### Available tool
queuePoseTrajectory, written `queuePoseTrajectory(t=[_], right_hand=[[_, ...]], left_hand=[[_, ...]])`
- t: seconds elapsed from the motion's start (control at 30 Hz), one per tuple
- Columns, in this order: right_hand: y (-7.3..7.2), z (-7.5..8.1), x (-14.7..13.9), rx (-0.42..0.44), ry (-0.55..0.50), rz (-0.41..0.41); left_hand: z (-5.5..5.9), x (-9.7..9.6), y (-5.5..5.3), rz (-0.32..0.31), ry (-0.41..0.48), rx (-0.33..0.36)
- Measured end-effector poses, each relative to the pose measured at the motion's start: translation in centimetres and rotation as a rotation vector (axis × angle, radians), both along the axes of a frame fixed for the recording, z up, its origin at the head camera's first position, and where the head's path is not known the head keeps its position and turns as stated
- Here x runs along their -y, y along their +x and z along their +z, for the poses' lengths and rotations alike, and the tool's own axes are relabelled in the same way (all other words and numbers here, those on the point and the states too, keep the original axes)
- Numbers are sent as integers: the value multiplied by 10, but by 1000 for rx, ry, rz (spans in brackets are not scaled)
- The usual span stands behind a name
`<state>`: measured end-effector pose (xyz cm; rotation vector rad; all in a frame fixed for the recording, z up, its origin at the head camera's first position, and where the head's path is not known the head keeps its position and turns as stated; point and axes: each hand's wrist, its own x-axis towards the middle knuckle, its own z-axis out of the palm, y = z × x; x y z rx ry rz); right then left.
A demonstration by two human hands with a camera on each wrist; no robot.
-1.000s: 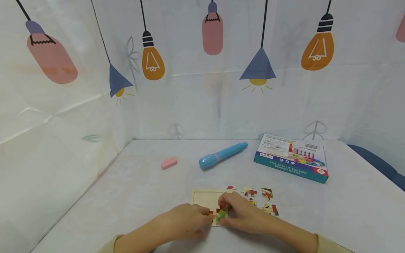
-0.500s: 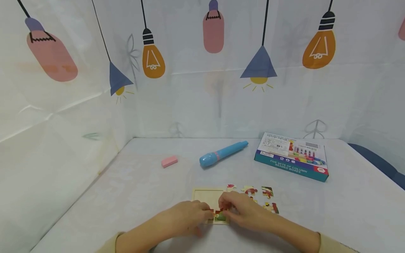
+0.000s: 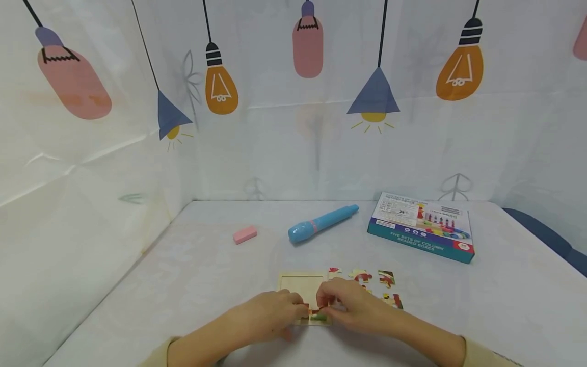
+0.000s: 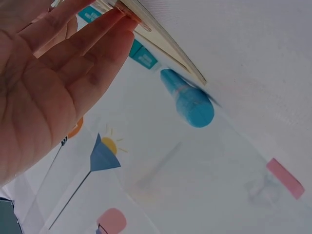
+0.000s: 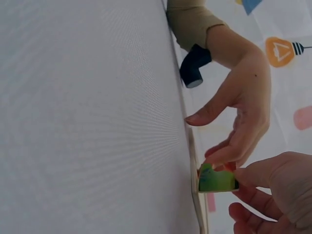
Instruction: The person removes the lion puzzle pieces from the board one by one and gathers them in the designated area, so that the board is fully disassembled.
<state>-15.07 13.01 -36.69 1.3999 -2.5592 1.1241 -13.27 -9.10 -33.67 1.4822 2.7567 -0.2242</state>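
Note:
My right hand (image 3: 355, 309) pinches a green jigsaw piece (image 5: 218, 180) between thumb and fingertips. In the right wrist view the piece stands tilted up from the wooden puzzle tray (image 3: 300, 284), at its near right corner. My left hand (image 3: 267, 316) reaches over the tray's near left side, fingers nearly straight. Its fingertips touch a reddish piece (image 4: 132, 14) lying in the tray, beside the green one. Part of each piece is hidden under the fingers. Several loose jigsaw pieces (image 3: 387, 278) lie right of the tray, some behind my right hand.
Behind the tray lie a pink block (image 3: 245, 234) and a blue microphone-shaped toy (image 3: 323, 224). A boxed bead set (image 3: 422, 228) sits at the back right of the white table (image 3: 202, 265). A printed sheet (image 3: 275, 148) hangs behind.
The green piece looked flatter half a second ago and now tilts up in my right fingers. Both hands have stayed almost in place over the tray.

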Motion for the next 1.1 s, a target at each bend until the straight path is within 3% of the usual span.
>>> queuePoseTrajectory(t=[0.33,0.57,0.8,1.1], right_hand=[[4,12,-1,49,25,-23],[3,16,-11,27,19,-46],[0,21,-28,54,32,-124],[-3,24,-50,76,-20,-97]], left_hand=[[-1,-1,0,4,1,-36],[-1,-1,0,8,11,-19],[0,1,0,19,23,0],[0,0,0,25,22,31]])
